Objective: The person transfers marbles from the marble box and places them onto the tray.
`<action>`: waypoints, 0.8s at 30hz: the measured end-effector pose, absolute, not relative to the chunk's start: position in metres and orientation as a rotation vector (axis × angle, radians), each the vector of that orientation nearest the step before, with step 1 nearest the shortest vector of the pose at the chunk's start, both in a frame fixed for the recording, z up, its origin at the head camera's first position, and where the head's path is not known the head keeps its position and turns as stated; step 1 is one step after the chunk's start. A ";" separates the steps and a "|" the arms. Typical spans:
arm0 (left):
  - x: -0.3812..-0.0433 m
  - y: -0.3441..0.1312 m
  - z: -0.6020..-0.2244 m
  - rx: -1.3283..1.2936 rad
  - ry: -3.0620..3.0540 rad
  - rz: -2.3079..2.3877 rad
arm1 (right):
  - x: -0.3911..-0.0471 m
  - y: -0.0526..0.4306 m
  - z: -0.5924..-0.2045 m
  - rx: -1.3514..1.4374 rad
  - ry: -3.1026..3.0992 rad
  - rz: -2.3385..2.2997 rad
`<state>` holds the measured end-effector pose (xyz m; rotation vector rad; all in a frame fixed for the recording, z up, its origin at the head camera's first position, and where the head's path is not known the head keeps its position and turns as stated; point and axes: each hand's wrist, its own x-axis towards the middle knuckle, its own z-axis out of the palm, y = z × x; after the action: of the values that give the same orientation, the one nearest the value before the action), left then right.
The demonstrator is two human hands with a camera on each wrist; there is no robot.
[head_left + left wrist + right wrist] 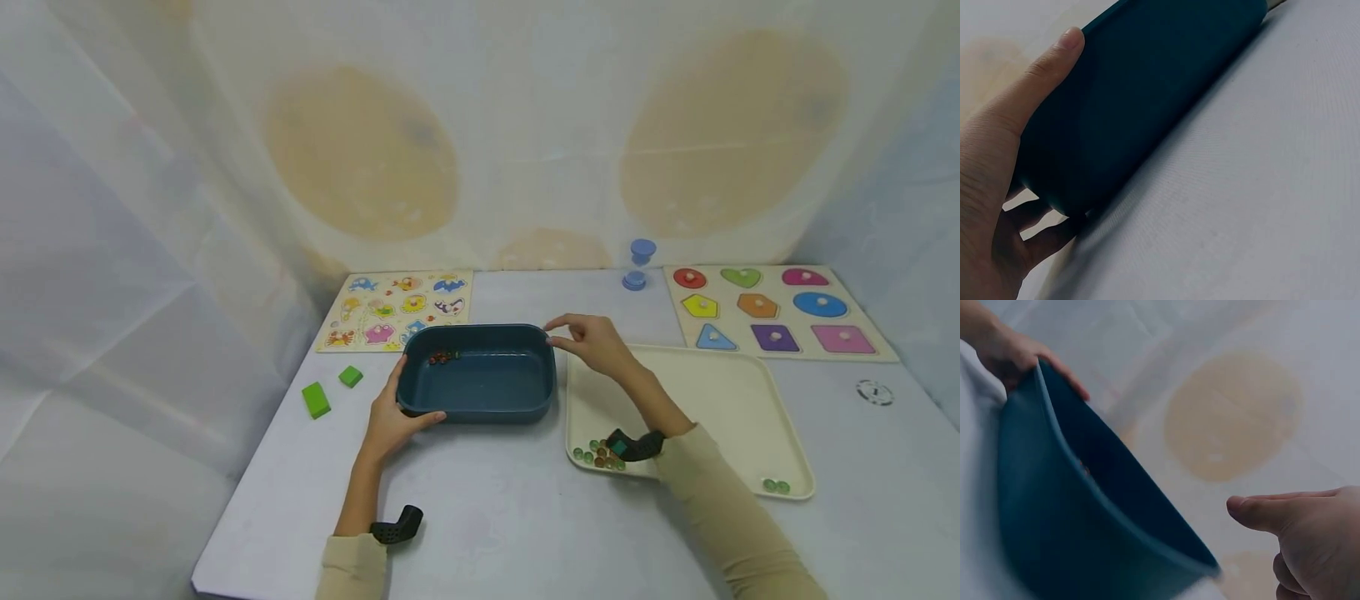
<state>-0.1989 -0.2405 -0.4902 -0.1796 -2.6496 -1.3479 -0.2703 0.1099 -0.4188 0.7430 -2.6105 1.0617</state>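
A dark teal rectangular dish (480, 415) sits at the middle of the table, with several reddish-brown marbles (441, 357) and a bit of green in its far left part. My left hand (387, 421) grips the dish's left end, thumb along the front wall and fingers round the side, some tucked low in the left wrist view. Beside the far right corner is my right hand (596, 343), its thumb and forefinger reaching toward the rim and apart from each other. In the right wrist view a gap shows between this hand (1316, 537) and the dish (1066, 506).
Right of the dish, a cream tray (705, 400) bears green and brown marbles (600, 455) and two green marbles (776, 485). Two puzzle boards (480, 287) (757, 333) lie behind. Green blocks (316, 400) are left, a blue hourglass-shaped thing (636, 265) behind, a round chip (874, 392) far right.
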 end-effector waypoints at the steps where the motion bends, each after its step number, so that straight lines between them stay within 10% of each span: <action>1: -0.198 -0.241 -0.490 -0.176 -2.648 -1.344 | -0.275 0.095 -0.417 0.785 -2.606 1.066; 24: -0.200 -0.240 -0.489 -0.202 -2.645 -1.363 | -0.329 -0.038 -0.459 1.025 -2.946 0.805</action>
<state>-0.2001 -0.2402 -0.4894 -0.2020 -2.6446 -1.3630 -0.3294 -0.0376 -0.4591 1.0247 -2.9462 0.8046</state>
